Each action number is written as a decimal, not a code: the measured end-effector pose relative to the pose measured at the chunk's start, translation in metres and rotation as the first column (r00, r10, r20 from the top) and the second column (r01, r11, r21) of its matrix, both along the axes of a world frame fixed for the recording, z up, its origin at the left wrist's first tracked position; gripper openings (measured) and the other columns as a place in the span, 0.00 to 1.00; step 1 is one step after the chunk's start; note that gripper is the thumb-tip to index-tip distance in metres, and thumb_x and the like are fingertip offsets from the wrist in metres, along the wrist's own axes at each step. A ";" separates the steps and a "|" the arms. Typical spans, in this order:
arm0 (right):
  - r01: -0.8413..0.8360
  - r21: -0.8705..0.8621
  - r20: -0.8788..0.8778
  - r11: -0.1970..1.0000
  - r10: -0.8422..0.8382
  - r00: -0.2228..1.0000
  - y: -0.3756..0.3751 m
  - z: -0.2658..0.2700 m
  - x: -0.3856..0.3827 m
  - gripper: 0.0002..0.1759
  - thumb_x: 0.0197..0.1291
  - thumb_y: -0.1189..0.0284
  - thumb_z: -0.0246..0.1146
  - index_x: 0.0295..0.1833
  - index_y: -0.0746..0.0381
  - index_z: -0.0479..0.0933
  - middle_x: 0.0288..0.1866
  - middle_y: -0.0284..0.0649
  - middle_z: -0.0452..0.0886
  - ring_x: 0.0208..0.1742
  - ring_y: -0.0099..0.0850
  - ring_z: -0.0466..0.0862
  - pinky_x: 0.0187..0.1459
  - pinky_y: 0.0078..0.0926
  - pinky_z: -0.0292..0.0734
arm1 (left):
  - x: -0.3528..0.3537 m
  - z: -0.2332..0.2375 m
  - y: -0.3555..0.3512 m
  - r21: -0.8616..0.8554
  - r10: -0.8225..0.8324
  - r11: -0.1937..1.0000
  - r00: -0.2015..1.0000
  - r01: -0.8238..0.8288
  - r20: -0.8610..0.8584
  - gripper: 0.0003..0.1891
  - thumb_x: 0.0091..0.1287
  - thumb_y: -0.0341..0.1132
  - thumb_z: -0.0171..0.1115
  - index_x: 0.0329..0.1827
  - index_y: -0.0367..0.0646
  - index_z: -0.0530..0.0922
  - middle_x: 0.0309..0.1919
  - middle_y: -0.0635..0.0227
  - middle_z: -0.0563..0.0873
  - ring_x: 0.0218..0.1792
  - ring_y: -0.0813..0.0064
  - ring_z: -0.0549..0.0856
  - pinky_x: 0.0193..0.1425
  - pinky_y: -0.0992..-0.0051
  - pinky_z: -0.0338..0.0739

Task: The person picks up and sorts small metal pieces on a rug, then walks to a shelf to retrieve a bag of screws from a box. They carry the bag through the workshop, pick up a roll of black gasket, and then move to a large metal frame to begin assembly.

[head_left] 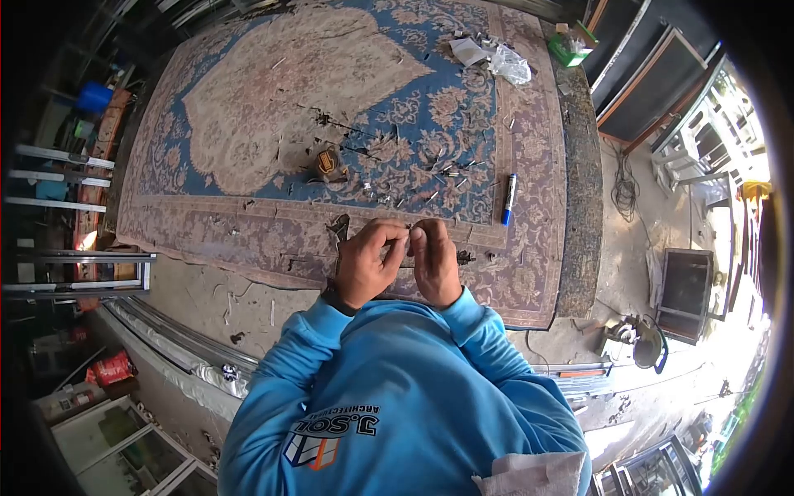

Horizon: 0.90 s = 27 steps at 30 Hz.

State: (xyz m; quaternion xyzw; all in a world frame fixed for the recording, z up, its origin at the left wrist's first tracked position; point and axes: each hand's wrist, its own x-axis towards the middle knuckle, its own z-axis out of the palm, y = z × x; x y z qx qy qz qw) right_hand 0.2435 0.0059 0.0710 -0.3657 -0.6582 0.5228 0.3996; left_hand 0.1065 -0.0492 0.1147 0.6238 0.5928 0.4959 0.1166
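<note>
My left hand [370,260], with a dark band on its wrist, and my right hand [435,263] meet over the near edge of the patterned carpet [529,273]. The thumb and fingers of both are pinched together around a tiny dark piece [409,229], mostly hidden by the fingertips; I cannot tell its kind. Beside my left hand lies a dark, flat, irregular piece [339,225]. The end of a dark object [466,258] shows just right of my right hand. Beyond the hands sits a dusty, dark, blocky item with a yellow label [327,163].
Several small metal parts [451,171] are scattered on the carpet near a blue-capped marker [509,199]. Farther back lie white paper [469,51], a clear plastic bag [509,64] and a green box [572,47]. Metal frames [74,273] stand left; a cable coil [626,186] lies right.
</note>
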 end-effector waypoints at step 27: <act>-0.039 -0.536 -0.053 0.843 0.012 0.999 -0.035 -0.062 -0.029 0.21 0.82 0.58 0.48 0.36 0.60 0.71 0.27 0.25 0.66 0.28 0.16 0.61 0.28 0.20 0.57 | -0.036 -0.081 -0.026 -0.241 0.041 0.970 0.981 0.007 0.190 0.08 0.64 0.26 0.67 0.43 0.41 0.78 0.36 0.59 0.84 0.38 0.55 0.86 0.41 0.63 0.81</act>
